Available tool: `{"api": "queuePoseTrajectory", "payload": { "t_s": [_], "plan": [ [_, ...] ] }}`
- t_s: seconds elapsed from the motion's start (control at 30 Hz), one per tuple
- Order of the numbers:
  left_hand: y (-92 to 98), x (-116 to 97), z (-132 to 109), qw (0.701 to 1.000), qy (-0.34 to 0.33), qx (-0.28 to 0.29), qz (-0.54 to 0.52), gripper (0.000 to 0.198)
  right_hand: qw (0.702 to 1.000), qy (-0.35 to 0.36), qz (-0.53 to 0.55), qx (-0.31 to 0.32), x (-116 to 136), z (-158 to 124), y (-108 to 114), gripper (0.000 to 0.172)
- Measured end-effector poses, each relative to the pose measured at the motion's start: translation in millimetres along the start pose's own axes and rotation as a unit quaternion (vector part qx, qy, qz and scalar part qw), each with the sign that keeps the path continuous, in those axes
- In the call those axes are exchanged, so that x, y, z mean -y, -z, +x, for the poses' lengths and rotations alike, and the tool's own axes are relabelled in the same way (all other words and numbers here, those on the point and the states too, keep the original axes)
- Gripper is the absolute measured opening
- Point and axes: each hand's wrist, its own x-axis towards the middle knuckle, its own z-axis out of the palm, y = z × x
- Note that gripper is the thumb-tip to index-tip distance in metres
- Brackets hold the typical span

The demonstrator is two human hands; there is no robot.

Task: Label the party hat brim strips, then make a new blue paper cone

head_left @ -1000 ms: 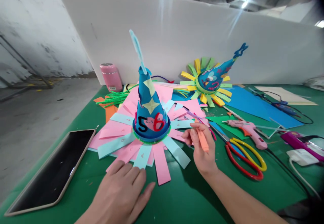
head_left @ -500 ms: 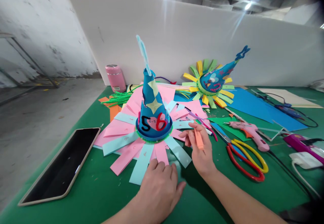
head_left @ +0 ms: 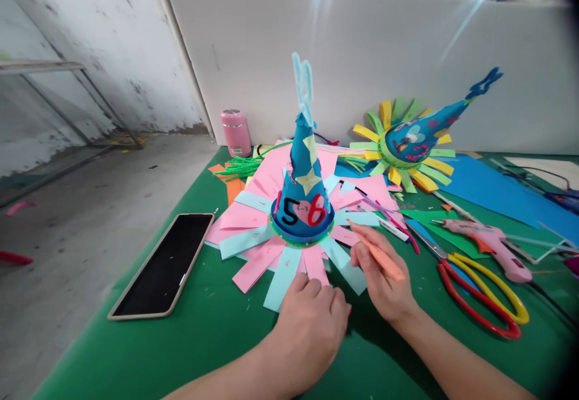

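Note:
A blue cone hat (head_left: 302,195) with yellow stars and the numbers 5 and 6 stands on a ring of pink and light-blue paper strips (head_left: 246,242). My left hand (head_left: 312,327) lies flat on the green table, fingertips touching the near strips. My right hand (head_left: 384,279) grips an orange pen (head_left: 377,255), its tip resting on a strip just right of the hat's base.
A dark tablet (head_left: 165,265) lies at the left. Red-and-yellow scissors (head_left: 486,294) and a pink glue gun (head_left: 486,240) are on the right. A second cone hat (head_left: 418,137) with yellow and green strips lies tipped at the back, beside a pink cup (head_left: 236,133).
My left hand slid right and forward to the near strips. The pen in my right hand tilted down, its tip now on a strip. The camera view shifted left.

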Motion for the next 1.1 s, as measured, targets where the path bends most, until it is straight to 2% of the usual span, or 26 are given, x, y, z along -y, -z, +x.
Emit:
{"api": "queuePoseTrajectory", "payload": {
  "t_s": [0.13,0.27,0.37,0.5,0.83,1.1],
  "plan": [
    [-8.2,3,-3,0.997,0.015,0.011,0.07,0.021,0.998,-0.054,0.041,-0.009,0,4,-3,0.023],
    [-7.6,7,0,0.994,0.048,0.006,0.098,0.016,0.988,-0.112,0.095,0.041,-3,9,-13,0.02],
    [-6.2,10,2,0.993,0.062,0.032,0.094,0.018,0.99,-0.104,0.072,0.062,-6,12,-21,0.014],
    [-7.4,11,1,0.991,0.066,0.072,0.092,0.021,0.994,-0.095,0.014,0.055,-10,13,-23,0.014],
    [-8.1,8,1,0.994,0.051,0.051,0.079,0.017,0.992,-0.095,-0.065,0.059,-11,12,-22,0.015],
    [-7.9,8,-1,0.994,0.044,0.061,0.079,0.015,0.991,-0.095,-0.065,0.063,-10,13,-24,0.012]
  ]
}}
